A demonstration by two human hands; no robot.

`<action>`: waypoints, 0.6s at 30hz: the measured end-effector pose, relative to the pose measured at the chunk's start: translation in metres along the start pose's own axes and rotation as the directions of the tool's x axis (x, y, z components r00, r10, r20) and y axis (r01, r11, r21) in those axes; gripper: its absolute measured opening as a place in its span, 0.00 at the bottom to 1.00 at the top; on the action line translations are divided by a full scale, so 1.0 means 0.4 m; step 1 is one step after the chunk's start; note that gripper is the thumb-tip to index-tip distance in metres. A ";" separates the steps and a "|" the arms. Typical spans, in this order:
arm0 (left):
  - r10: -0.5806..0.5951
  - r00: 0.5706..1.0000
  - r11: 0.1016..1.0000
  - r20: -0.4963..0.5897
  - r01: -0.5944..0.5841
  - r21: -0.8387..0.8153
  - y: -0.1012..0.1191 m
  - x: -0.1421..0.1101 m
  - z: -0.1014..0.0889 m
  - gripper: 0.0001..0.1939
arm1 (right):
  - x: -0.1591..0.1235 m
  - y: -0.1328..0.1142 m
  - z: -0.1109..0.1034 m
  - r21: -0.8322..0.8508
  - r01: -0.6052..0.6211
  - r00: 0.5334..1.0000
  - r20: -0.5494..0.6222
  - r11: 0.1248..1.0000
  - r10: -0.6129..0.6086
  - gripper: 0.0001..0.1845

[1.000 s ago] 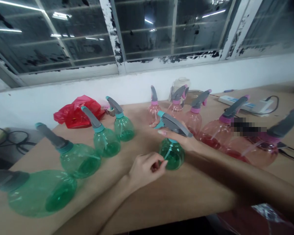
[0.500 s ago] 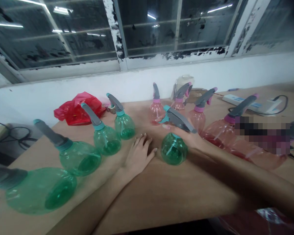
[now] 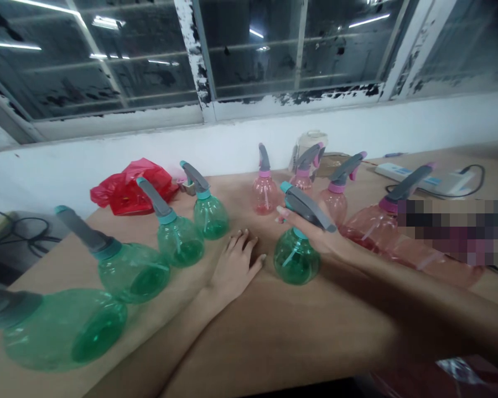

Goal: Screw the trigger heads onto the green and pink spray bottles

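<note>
My right hand (image 3: 315, 229) is closed around the neck and trigger of a green spray bottle (image 3: 296, 262) with a grey and teal head, which stands upright on the table with green liquid inside. The trigger is mostly hidden behind my fingers. My left hand (image 3: 235, 262) lies flat on the table, palm down, fingers spread, with nothing in it. To its left stand several more green spray bottles (image 3: 180, 243) in a slanting row. Beyond my right hand is a row of pink spray bottles (image 3: 264, 193) with grey and pink heads, partly covered by my arm.
A red plastic bag (image 3: 135, 188) lies at the back left of the wooden table (image 3: 249, 331). A white power strip (image 3: 423, 179) with a cable sits at the back right. Behind the table are a white wall (image 3: 240, 135) and windows.
My right index finger has drawn in, and the teal trigger that stuck out is now pulled back toward the bottle's neck. My left hand stays in place. The view has shifted slightly.
</note>
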State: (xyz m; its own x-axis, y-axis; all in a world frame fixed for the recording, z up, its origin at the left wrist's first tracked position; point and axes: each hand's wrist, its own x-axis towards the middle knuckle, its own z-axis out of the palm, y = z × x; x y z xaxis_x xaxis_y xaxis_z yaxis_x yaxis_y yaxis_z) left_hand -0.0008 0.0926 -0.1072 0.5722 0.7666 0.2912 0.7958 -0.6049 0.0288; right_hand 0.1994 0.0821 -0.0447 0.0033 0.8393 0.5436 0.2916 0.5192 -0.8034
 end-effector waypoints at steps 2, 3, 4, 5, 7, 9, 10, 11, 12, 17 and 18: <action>0.003 1.000 1.000 -0.009 -0.003 0.004 -0.001 0.001 0.000 0.23 | 0.001 -0.007 0.010 0.008 0.022 1.000 -0.006 1.000 -0.022 0.12; 0.008 1.000 1.000 -0.010 -0.008 0.009 -0.002 0.001 -0.001 0.23 | 0.002 -0.011 0.017 0.022 0.032 0.999 -0.009 0.999 -0.031 0.11; 0.013 1.000 1.000 -0.008 -0.013 0.014 -0.003 0.001 -0.001 0.23 | 0.003 -0.015 0.025 0.042 0.038 0.999 -0.009 0.998 -0.038 0.11; 0.017 1.000 1.000 -0.003 -0.017 0.019 -0.004 0.001 -0.002 0.22 | 0.004 -0.019 0.034 0.065 0.042 0.999 -0.005 0.997 -0.042 0.11; 0.024 1.000 0.999 0.008 -0.025 0.025 -0.007 0.001 -0.005 0.21 | 0.006 -0.025 0.051 0.109 0.047 0.999 0.016 0.993 -0.049 0.12; 0.033 0.999 0.999 0.008 -0.034 0.030 -0.010 0.001 -0.008 0.20 | 0.008 -0.028 0.063 0.141 0.047 0.998 0.045 0.989 -0.053 0.13; 0.041 0.999 0.999 0.007 -0.041 0.031 -0.010 0.001 -0.009 0.19 | 0.008 -0.028 0.067 0.151 0.045 0.997 0.053 0.988 -0.053 0.14; 0.050 0.999 0.998 0.005 -0.050 0.031 -0.011 0.001 -0.011 0.19 | 0.008 -0.027 0.068 0.158 0.043 0.997 0.056 0.986 -0.052 0.14; 0.057 0.998 0.998 0.003 -0.057 0.030 -0.010 0.001 -0.013 0.19 | 0.007 -0.025 0.069 0.165 0.040 0.997 0.054 0.985 -0.049 0.14; 0.051 0.998 0.998 0.025 -0.052 0.031 -0.003 0.002 -0.019 0.18 | 0.003 -0.017 0.064 0.182 0.041 0.998 0.045 0.982 -0.050 0.15; 0.049 0.998 0.998 0.026 -0.050 0.037 -0.003 0.002 -0.019 0.19 | 0.003 -0.017 0.063 0.186 0.042 0.997 0.050 0.982 -0.053 0.15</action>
State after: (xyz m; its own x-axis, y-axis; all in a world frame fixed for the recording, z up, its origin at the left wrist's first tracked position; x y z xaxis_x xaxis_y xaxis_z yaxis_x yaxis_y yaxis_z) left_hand -0.0027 0.0923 -0.0997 0.6155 0.7415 0.2671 0.7730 -0.6340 -0.0213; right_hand 0.1732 0.0836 -0.0448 -0.0600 0.8179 0.5722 0.1082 0.5752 -0.8108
